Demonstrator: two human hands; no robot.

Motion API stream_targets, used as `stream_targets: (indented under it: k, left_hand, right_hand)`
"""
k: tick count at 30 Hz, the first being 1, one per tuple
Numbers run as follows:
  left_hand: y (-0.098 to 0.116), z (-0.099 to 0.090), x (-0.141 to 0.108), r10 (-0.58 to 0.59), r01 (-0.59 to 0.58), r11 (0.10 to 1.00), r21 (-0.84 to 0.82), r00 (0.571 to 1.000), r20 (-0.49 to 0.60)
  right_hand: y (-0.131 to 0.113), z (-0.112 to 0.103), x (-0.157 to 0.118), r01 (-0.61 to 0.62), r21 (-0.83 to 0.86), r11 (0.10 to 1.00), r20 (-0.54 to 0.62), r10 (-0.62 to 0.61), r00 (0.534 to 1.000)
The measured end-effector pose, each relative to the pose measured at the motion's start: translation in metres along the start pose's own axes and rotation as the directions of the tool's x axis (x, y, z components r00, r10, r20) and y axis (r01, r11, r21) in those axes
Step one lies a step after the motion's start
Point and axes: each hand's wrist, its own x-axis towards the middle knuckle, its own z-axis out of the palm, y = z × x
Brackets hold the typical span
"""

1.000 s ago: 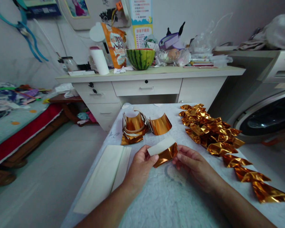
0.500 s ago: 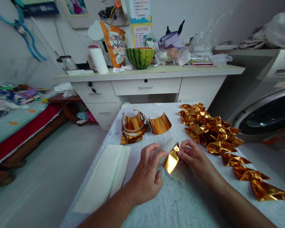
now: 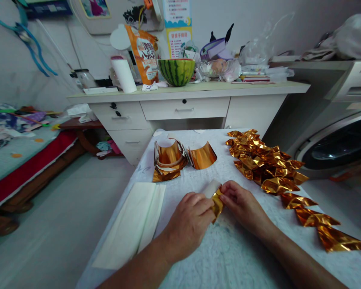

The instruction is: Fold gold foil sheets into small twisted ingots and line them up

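Observation:
Between my hands is a small piece of gold foil paper [image 3: 218, 204], partly folded, with a whitish strip [image 3: 212, 188] showing at its upper left. My left hand [image 3: 192, 218] is closed over the left side of the foil, its fingers bent and covering part of it. My right hand [image 3: 239, 202] pinches the upper right edge between thumb and fingertips. Beyond them stand a curled stack of gold foil sheets [image 3: 170, 156] and a single curved gold sheet [image 3: 203, 156]. Folded white paper [image 3: 129, 224] lies left of my left hand.
Folded gold foil pieces [image 3: 267, 164] are heaped along the table's right side, trailing toward me. The cloth-covered table [image 3: 228, 257] faces a white desk [image 3: 186, 108] bearing a watermelon half [image 3: 176, 72] and an orange pouch [image 3: 144, 56]. A washing machine [image 3: 349, 108] stands right, a bed [image 3: 33, 160] left.
My left hand has closed onto the foil, its fingers moving right and covering more of it. The foil now looks narrower and turned, with my right hand still at its edge.

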Motion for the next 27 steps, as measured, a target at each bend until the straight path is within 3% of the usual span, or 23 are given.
stream_targets:
  k: [4, 8, 16, 27]
  left_hand:
    - [0.001, 0.007, -0.002, -0.011, 0.010, 1.000, 0.004, 0.994, 0.110]
    - [0.003, 0.007, -0.002, -0.053, 0.054, 0.999, 0.001, 0.990, 0.130]
    - [0.002, 0.005, -0.001, -0.085, 0.094, 0.990, -0.107, 0.992, 0.089]
    - [0.000, 0.006, -0.001, -0.234, 0.249, 0.936, -0.249, 0.968, 0.089]
  right_hand:
    - [-0.004, 0.002, -0.002, 0.084, -0.355, 0.931, 0.018, -0.083, 0.996]
    - [-0.007, 0.004, -0.002, 0.157, -0.510, 0.846, 0.089, -0.130, 0.988]
    - [-0.012, 0.001, -0.004, 0.240, -0.484, 0.842, 0.147, -0.192, 0.970]
    - [-0.032, -0.003, -0.016, 0.277, -0.402, 0.873, 0.279, -0.172, 0.945]
